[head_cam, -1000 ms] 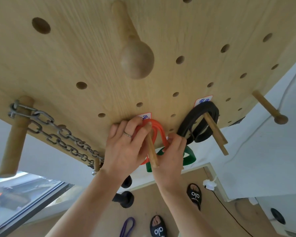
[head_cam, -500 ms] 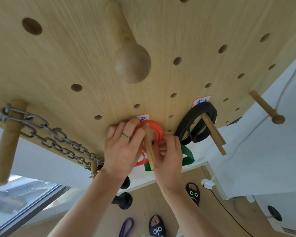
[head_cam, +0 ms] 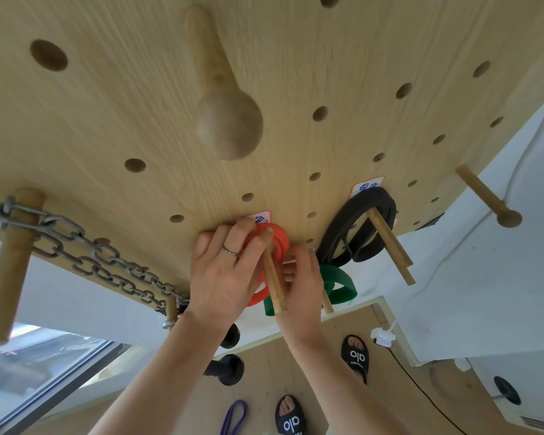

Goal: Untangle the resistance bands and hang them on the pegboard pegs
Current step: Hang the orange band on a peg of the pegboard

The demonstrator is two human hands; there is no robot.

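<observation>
walls (head_cam: 484, 277) white — floor (head_cam: 296, 365) wood | window (head_cam: 44, 372) lower left

Single head-worn wide-angle view, set very close against the pegboard (head_cam: 139, 98) and tilted steeply down along its face. Board fills the upper frame, its round-ended peg (head_cam: 225, 98) looming near the lens; floor (head_cam: 264, 384) far below at lower centre; hands (head_cam: 230, 271) mid-frame, close.

Black band (head_cam: 363, 227) and green band (head_cam: 336, 282) crowd right; chain (head_cam: 85, 255) blocks left.
</observation>
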